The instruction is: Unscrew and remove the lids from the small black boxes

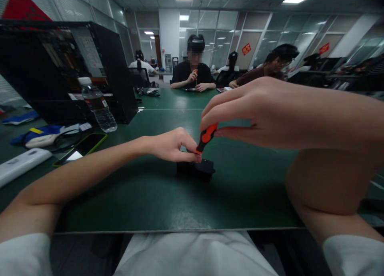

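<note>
My right hand (240,108) grips the top of an orange-and-black screwdriver (207,137) from above, fingers closed on its handle. The tool slants down to the left, its tip hidden behind my left fingers. Thumb and forefinger of my left hand (177,145) are pinched together at the lower end of the screwdriver, around where its shaft begins. Directly beneath lies a small black plastic-looking part (204,170) on the green table (144,196). My left fingers cover some of its top, and its exact kind cannot be made out.
To the left stand an open black computer case (120,68) and a water bottle (99,106). A phone (82,148), a white device (22,164) and cables lie near my left forearm. Across the table sits a person (193,74) holding a similar screwdriver; another person (276,62) is farther right.
</note>
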{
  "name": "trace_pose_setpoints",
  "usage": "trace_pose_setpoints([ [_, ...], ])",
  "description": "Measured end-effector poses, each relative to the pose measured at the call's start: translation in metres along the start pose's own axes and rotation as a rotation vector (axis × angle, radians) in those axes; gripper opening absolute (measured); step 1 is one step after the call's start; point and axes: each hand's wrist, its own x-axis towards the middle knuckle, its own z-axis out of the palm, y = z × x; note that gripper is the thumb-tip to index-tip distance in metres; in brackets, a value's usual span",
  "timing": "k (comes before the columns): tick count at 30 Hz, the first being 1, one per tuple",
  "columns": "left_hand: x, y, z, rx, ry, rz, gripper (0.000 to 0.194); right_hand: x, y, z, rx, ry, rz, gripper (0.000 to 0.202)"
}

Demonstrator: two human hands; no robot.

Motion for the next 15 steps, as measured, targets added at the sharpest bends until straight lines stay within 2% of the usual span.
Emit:
trace_pose_setpoints([
  [4, 0.0008, 0.0021, 0.0002, 0.005, -0.012, 0.012, 0.021, -0.0021, 0.0066, -0.0007, -0.091, 0.024, -0.029, 0.024],
  [8, 0.0007, 0.0018, 0.0000, 0.003, -0.011, 0.007, 0.020, -0.0022, 0.0096, -0.0009, -0.067, 0.019, -0.040, 0.026],
  [15, -0.0004, -0.0020, 0.0010, 0.000, -0.025, -0.006, 0.020, 0.0024, 0.0005, -0.0015, -0.015, -0.005, -0.076, 0.023],
])
